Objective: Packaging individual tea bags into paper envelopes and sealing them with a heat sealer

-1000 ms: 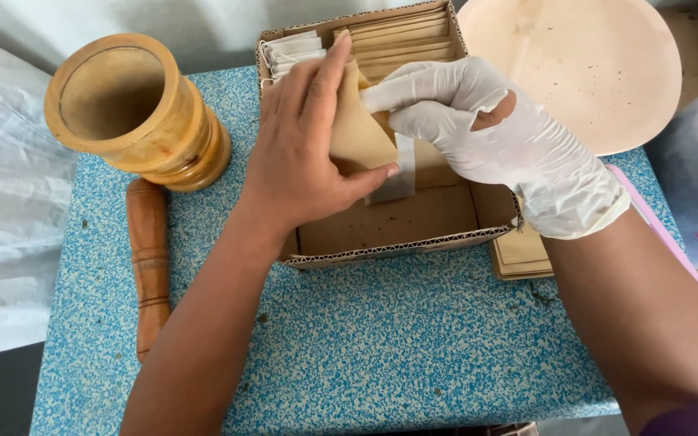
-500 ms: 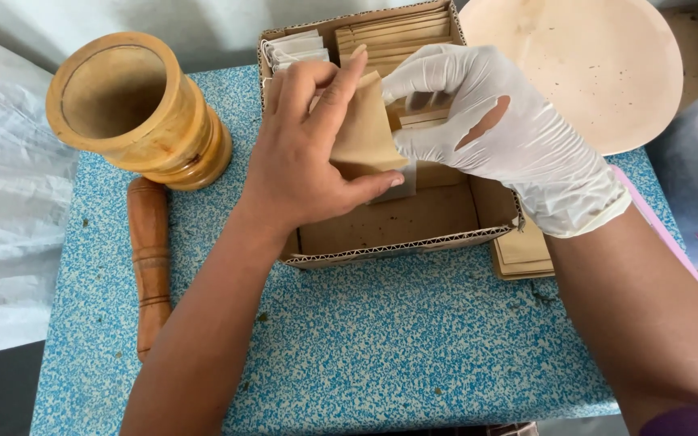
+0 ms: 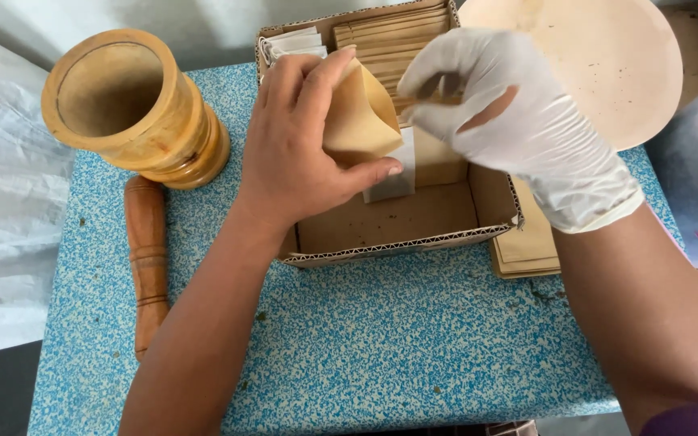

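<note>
I see the bare left hand [image 3: 300, 145] curled around a small tan paper pouch [image 3: 359, 117], thumb pressed across its lower edge and the fingers wrapped behind, so the pouch stands held with its mouth bowed open. It hangs over the middle of an open cardboard box [image 3: 414, 234] that sits at the far edge of the speckled blue table [image 3: 381, 339]. The right hand [image 3: 519, 121], in a white glove, is just beside the pouch's mouth with its thumb and fingertips pinched together; whether anything sits in that pinch I cannot tell (the glove hides it). A white slip [image 3: 393, 173] hangs below the pouch, just under the left thumb. Along the box's far wall stands a row of tan pouches [image 3: 389, 32], with some white ones [image 3: 288, 42] at its far-left corner.

At the table's far-left corner stands a wooden mortar [image 3: 123, 105], upright, and the wooden pestle [image 3: 147, 258] lies along the left edge just in front of it. A round pale tray [image 3: 607, 56] sits at the far-right corner, and a stack of flat tan envelopes [image 3: 527, 246] lies right of the box, partly under the right wrist.
</note>
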